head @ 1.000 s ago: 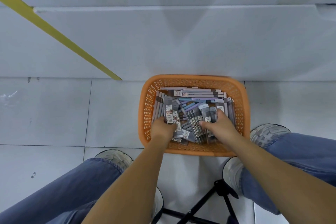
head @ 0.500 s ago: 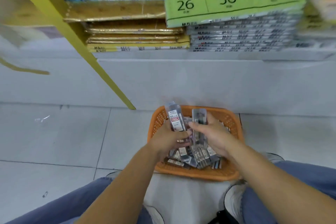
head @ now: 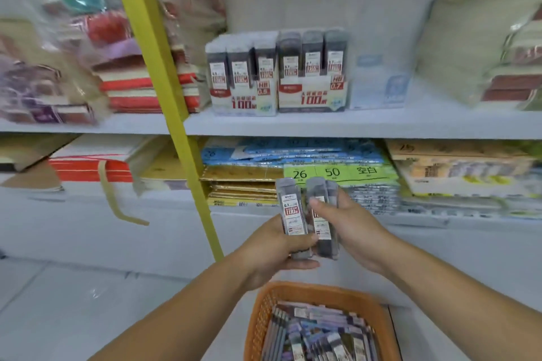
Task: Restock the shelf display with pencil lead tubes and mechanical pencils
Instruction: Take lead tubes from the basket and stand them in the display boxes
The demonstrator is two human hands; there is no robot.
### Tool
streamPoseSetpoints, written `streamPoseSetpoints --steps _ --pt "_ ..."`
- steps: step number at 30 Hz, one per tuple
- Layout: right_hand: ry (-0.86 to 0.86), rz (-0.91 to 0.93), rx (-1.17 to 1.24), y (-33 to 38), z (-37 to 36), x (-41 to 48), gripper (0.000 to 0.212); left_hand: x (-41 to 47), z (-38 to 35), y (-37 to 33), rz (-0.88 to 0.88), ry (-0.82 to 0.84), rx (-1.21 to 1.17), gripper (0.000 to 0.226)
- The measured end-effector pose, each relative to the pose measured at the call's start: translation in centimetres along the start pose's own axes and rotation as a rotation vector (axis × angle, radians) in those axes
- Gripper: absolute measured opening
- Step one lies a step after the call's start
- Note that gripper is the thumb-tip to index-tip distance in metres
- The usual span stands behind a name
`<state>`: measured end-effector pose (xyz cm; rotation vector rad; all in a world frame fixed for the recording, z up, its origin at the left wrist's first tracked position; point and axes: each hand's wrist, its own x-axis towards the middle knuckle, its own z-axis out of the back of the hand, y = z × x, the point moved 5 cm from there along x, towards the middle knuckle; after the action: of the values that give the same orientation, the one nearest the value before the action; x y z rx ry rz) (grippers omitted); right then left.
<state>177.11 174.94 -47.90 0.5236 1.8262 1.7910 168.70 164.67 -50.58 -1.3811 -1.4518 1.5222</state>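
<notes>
The left hand (head: pixel 275 249) is gripping one upright 0.7 lead tube (head: pixel 292 214), its thumb curling across the tube's lower front. The right hand (head: pixel 352 226) is pinching a small bunch of lead tubes (head: pixel 324 211) just beside it, thumb pressing on their front. Both hands are hovering above the orange basket (head: pixel 319 290). Near the shelf's (head: pixel 381 123) front edge, the 0.5 display box (head: pixel 243 97) and the 0.7 display box (head: pixel 312 94) are standing side by side.

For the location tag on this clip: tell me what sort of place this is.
Probably a stationery shop: stacked wrapped paper packs, display boxes of pencil lead tubes on the shelf above them, and an orange stock basket on the floor.
</notes>
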Motion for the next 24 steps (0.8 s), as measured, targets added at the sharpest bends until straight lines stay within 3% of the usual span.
streamPoseSetpoints --steps 3,7,11,18,24 --pt "0.014 0.149 -0.246 4.8 0.9 -0.5 0.018 -0.6 0.3 -3.4 -0.033 -0.017 0.007 0.03" --pt "0.013 0.199 -0.33 7.5 2.0 0.0 0.032 -0.5 0.2 -5.3 -0.048 -0.066 -0.034 0.027" --pt "-0.005 0.24 -0.286 8.4 2.0 1.4 0.044 0.1 0.0 -6.2 -0.088 -0.069 -0.06 0.024" --pt "0.037 0.27 -0.209 9.6 1.3 2.4 0.021 -0.5 0.7 -8.1 -0.192 -0.125 -0.066 0.023" --pt "0.065 0.27 -0.046 10.7 1.4 2.4 0.024 -0.6 1.5 -8.9 -0.25 -0.242 -0.015 0.023"
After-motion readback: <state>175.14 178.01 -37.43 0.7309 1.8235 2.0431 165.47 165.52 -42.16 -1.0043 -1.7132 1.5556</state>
